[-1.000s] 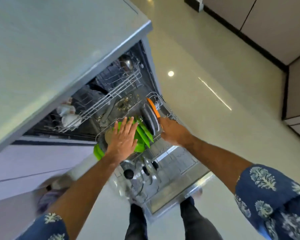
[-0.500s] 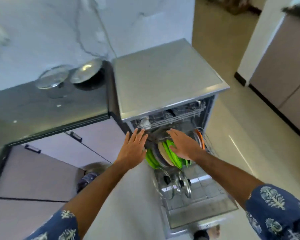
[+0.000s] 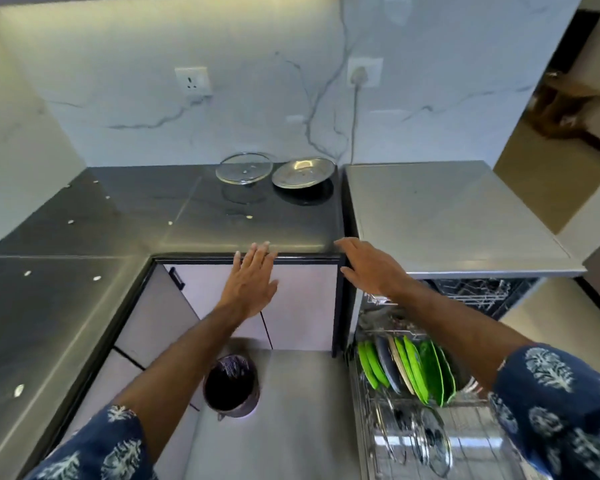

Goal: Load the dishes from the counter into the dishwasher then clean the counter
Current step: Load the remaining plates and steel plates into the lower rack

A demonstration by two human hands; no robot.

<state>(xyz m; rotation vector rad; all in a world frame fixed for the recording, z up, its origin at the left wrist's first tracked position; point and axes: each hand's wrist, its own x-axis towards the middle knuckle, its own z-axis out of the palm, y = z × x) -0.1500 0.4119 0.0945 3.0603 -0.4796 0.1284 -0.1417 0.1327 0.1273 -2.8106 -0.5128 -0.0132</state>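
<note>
Reaching toward the counter [image 3: 222,233], left hand [image 3: 252,284] and right hand [image 3: 369,268] spread flat, holding nothing.

Your sleeves [image 3: 555,403] are navy blue, printed with pale leaf-like sprigs. The counter [image 3: 125,216] in front of you is glossy black with small pale flecks, and the wall [image 3: 257,81] behind it is white marble veined in grey. On the counter you have a clear glass lid [image 3: 245,167] and a silver steel plate [image 3: 303,172]. The dishwasher top [image 3: 454,216] is matte grey. In its rack, your plates [image 3: 409,368] run bright green, dark grey and cream. The cabinet doors [image 3: 302,306] look pale lilac-white; the bin [image 3: 231,386] is dark.
</note>
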